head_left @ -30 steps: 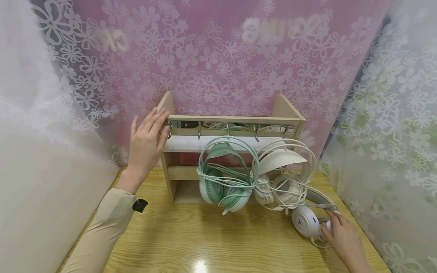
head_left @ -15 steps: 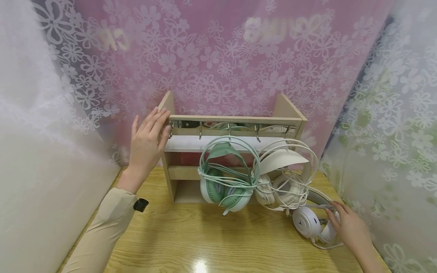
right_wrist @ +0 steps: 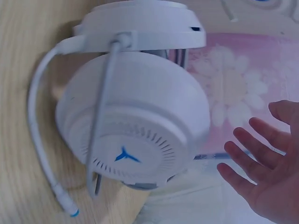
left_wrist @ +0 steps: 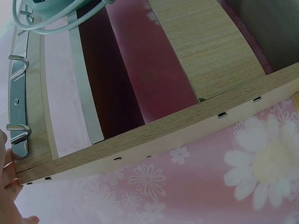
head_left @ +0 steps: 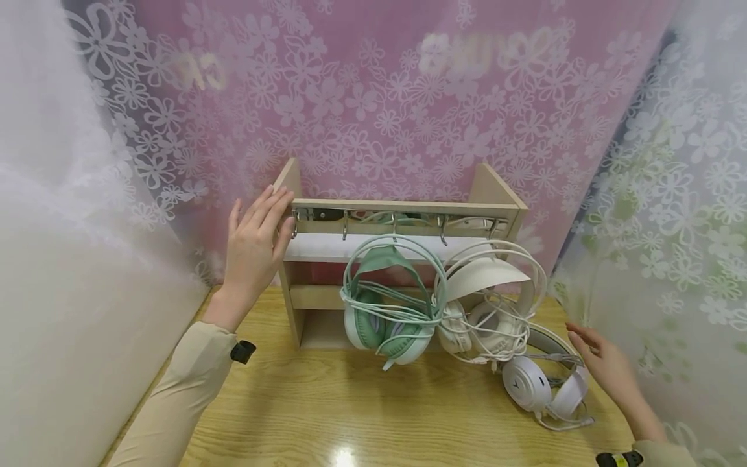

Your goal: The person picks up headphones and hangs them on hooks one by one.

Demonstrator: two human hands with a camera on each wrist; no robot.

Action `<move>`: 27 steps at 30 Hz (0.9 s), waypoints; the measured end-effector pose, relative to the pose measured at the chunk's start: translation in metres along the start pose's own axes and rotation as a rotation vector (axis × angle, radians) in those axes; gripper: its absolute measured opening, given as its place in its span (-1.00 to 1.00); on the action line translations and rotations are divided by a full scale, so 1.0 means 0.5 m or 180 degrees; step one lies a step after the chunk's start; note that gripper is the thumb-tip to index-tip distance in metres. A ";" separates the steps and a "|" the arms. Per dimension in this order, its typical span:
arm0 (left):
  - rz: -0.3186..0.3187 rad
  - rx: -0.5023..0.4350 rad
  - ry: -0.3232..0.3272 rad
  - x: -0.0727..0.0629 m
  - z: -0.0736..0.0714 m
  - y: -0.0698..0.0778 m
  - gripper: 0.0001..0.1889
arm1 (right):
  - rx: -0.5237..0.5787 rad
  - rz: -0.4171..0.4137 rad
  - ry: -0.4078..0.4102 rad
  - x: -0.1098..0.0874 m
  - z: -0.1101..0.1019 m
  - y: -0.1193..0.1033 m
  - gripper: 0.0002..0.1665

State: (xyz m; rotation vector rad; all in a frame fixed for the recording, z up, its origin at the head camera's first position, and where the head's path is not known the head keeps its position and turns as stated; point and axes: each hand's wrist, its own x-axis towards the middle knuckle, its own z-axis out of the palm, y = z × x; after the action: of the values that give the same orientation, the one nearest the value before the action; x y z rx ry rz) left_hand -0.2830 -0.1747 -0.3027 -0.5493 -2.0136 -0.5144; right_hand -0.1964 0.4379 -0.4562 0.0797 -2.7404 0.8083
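Note:
My left hand (head_left: 251,250) rests with extended fingers on the upper left corner of a small wooden shelf (head_left: 403,205). In the left wrist view, its fingers (left_wrist: 10,175) touch the end of the shelf beside a metal hook (left_wrist: 18,133). Green headphones (head_left: 369,324) and cream headphones (head_left: 487,277) hang at the shelf's front, wound with their own cables. On the table at the right lie white headphones (head_left: 526,384) with a microphone boom. My right hand (head_left: 609,366) is just right of them, holding nothing; the right wrist view shows its fingers spread, apart from the white earcup (right_wrist: 140,102).
A wood-grain table (head_left: 350,408) bears the shelf. Several metal hooks (head_left: 345,226) line its top rail. A pink flowered curtain (head_left: 373,97) stands behind, with pale curtains (head_left: 683,246) close at both sides.
My right hand has let go of the white headphones and moved up and right, away from them. The headphones' right earcup and microphone boom now show. My left hand stays on the shelf.

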 end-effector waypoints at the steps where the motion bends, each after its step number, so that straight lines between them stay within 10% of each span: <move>1: 0.0002 0.0002 0.0001 0.000 0.000 0.000 -0.56 | 0.0106 0.0032 -0.0029 0.004 -0.003 0.003 -0.40; 16: 0.0012 0.0029 0.0036 0.001 0.000 -0.003 -0.57 | 0.1238 0.0257 -0.0363 0.050 0.017 0.092 -0.33; 27: 0.0014 0.0014 0.0017 0.001 0.003 -0.002 -0.57 | 0.0493 0.0664 -0.0850 0.065 0.044 0.161 -0.28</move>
State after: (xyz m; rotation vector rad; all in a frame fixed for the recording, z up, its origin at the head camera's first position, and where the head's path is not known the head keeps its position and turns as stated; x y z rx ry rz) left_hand -0.2851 -0.1746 -0.3031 -0.5488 -2.0077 -0.5081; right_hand -0.2436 0.4946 -0.5068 -0.0739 -2.9650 1.1420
